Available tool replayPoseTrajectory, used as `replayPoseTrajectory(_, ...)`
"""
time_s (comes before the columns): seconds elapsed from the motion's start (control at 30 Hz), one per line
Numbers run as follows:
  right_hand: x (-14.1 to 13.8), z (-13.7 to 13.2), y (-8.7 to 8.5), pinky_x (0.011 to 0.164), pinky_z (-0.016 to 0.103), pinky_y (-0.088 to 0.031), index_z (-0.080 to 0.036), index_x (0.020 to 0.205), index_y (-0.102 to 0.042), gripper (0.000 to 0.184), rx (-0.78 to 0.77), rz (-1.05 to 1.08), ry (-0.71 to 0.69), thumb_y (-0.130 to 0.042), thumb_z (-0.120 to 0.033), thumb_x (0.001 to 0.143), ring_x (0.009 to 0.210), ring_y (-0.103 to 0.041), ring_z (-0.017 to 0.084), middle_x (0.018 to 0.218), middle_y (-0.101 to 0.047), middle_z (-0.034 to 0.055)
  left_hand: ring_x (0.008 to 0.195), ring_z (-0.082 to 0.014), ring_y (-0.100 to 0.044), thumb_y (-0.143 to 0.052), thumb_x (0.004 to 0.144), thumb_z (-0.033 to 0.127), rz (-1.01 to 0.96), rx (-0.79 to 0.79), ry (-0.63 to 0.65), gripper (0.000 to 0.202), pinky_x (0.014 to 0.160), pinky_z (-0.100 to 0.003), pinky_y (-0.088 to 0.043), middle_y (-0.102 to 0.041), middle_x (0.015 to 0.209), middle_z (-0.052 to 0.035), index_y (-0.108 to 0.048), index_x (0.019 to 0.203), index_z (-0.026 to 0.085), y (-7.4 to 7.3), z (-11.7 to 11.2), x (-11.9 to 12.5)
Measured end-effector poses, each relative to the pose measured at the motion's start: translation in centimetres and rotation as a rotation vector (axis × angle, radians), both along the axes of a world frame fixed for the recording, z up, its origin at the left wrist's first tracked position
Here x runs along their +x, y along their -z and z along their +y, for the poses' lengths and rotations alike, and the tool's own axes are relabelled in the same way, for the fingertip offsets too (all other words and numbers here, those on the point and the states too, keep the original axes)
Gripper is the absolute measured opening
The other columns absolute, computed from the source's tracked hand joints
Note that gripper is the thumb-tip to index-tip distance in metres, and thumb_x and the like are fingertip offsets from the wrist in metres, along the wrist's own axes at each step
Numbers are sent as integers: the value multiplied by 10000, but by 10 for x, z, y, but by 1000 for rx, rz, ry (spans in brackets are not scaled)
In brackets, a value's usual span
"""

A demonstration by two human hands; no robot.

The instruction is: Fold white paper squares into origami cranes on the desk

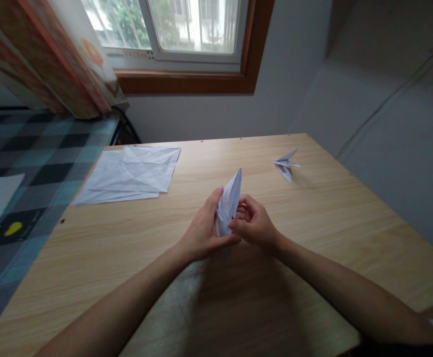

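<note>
A folded piece of white paper (230, 201) is held between my two hands above the middle of the wooden table (157, 292). It stands upright and narrows to a pointed tip at the top. My left hand (205, 225) grips it from the left, fingers along the side and thumb under the lower end. From the right, my right hand (253, 220) pinches its lower edge between thumb and curled fingers. The folds inside the grip are partly hidden.
Creased white paper sheets (131, 171) lie at the table's back left. Towards the back right sits another folded paper piece (286, 163) with spread points. A checked cloth surface (53, 173) borders the table on the left, under a curtain (41, 49). A wall and window (194, 29) stand behind.
</note>
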State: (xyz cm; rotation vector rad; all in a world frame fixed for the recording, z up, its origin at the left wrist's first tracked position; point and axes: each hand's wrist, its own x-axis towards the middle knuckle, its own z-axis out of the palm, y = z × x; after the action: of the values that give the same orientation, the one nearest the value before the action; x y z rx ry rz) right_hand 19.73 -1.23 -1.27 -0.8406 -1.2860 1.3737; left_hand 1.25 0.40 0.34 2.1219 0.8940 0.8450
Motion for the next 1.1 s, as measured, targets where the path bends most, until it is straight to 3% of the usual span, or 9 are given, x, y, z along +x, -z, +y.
replayPoseTrajectory(0.47,-3,-4,-8,621,266,-501,-229,1026,-547,333,28,-18,49,-749,-343,787,678,-617,133,801,-634,-17,1406,-387,-405,-768,743,478,-55,-39,-1,1032,1160,-598,-345,-368,1544,-199,-188,1555,214,1,1,0)
replayPoseTrajectory(0.7,-3,-5,-6,713,313,-534,-245,1056,-498,353,132,-230,352,-655,-184,745,782,-629,172,911,-643,-1,1419,-417,-374,-773,734,521,50,26,-45,1066,1159,-636,-320,-350,1544,-226,-180,1556,194,0,-2,0)
replayPoseTrajectory(0.93,-7,-7,-12,744,368,-559,-260,1167,-455,577,99,-410,493,-763,-266,679,855,-651,230,968,-656,27,1444,-417,-345,-790,711,535,130,109,9,1100,1152,-633,-336,-323,1569,-226,-159,1555,220,1,-3,2)
replayPoseTrajectory(1.1,-5,-6,-12,717,370,-521,-238,1016,-515,306,198,-550,512,-640,-210,738,757,-604,217,843,-615,13,1417,-377,-404,-681,821,447,92,58,-15,872,1157,-592,-349,-381,1549,-212,-244,1530,186,-2,-3,0)
